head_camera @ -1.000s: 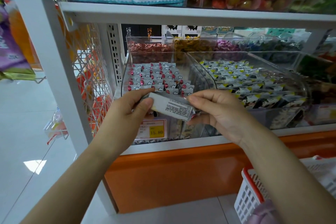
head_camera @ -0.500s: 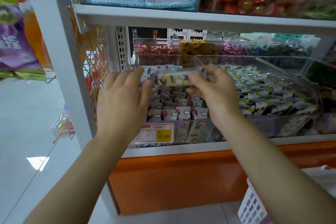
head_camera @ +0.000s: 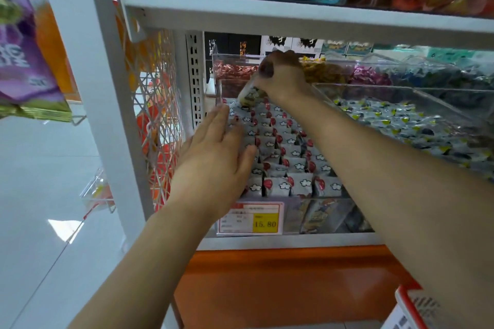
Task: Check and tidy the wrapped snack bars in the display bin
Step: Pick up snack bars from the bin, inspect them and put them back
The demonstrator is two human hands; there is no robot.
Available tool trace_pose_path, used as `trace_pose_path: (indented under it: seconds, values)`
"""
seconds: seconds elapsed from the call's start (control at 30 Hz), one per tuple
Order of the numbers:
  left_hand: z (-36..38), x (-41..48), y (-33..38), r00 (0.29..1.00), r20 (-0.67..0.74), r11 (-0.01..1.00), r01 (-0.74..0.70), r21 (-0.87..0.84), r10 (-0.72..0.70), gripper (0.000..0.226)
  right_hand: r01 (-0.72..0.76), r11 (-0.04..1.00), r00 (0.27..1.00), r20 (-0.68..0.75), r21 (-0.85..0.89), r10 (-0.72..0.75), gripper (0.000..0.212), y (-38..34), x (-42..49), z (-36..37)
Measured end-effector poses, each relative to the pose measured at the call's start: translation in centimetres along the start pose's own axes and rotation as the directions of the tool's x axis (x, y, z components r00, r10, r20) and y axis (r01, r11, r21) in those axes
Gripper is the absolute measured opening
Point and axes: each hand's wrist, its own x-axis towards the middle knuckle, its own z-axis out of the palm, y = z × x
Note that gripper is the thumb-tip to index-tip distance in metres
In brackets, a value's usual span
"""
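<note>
Grasps one wrapped snack bar in the right hand's grip, at the back of the clear display bin, just above the rows of bars. Holds the left hand flat over the left rows, grip released, fingers straight.

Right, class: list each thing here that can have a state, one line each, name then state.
display bin: open-topped, full
rows of bars: packed upright inside
right hand: gripping, near the back
snack bar: held in that grip, tilted
left hand: open, fingers straight, over the left rows
price tag: on the front, reads 15.80
</note>
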Motion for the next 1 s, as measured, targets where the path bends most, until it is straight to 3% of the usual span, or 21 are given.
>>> trace_pose_path:
  seconds: [0.13, 0.33, 0.4, 0.47, 0.57, 0.67, 0.77, 0.9, 1.0]
  values:
    - [0.0, 0.1, -0.2, 0.999, -0.015, 0.999, -0.03, -0.011, 0.03, 0.06, 0.111, 0.979, 0.983, 0.161, -0.172, -0.083, 0.018, 0.1, 1.2, 1.5]
    - [0.0, 0.2, -0.4, 0.999, -0.001, 0.997, -0.045, -0.068, 0.045, 0.056, 0.219, 0.913, 0.892, 0.45, -0.344, -0.045, 0.018, 1.3, 1.5, 4.1]
    - [-0.1, 0.2, -0.4, 0.999, 0.0, 0.995, -0.048, -0.084, 0.048, 0.056, 0.173, 0.949, 0.903, 0.428, -0.265, -0.045, 0.018, 1.8, 2.2, 4.0]
    - [0.0, 0.2, -0.4, 0.999, 0.006, 0.994, -0.049, -0.098, 0.05, 0.055, 0.109, 0.97, 0.947, 0.32, -0.216, -0.035, 0.016, 2.1, 3.1, 3.9]
    - [0.0, 0.2, -0.5, 0.999, 0.006, 0.992, -0.052, -0.118, 0.053, 0.054, 0.129, 0.917, 0.981, 0.184, -0.379, -0.061, 0.011, 2.3, 4.4, 4.8]
    - [0.0, 0.2, -0.6, 0.998, 0.002, 0.99, -0.057, -0.132, 0.058, 0.053, 0.198, 0.803, 0.971, 0.223, -0.562, -0.083, 0.017, 2.1, 4.7, 6.1]
    - [0.0, 0.2, -0.7, 0.998, 0.001, 0.986, -0.064, -0.157, 0.065, 0.051, 0.203, 0.774, 0.965, 0.257, -0.599, -0.055, 0.02, 2.1, 4.9, 6.8]
    - [0.1, 0.2, -0.8, 0.997, -0.012, 0.985, -0.077, -0.153, 0.076, 0.05, 0.122, 0.841, 0.978, 0.21, -0.527, -0.01, 0.016, 2.0, 5.0, 6.8]
    - [0.2, 0.2, -0.9, 0.997, -0.01, 0.984, -0.074, -0.163, 0.073, 0.049, 0.013, 0.95, 0.989, 0.144, -0.312, 0.034, 0.012, 1.9, 5.0, 6.0]
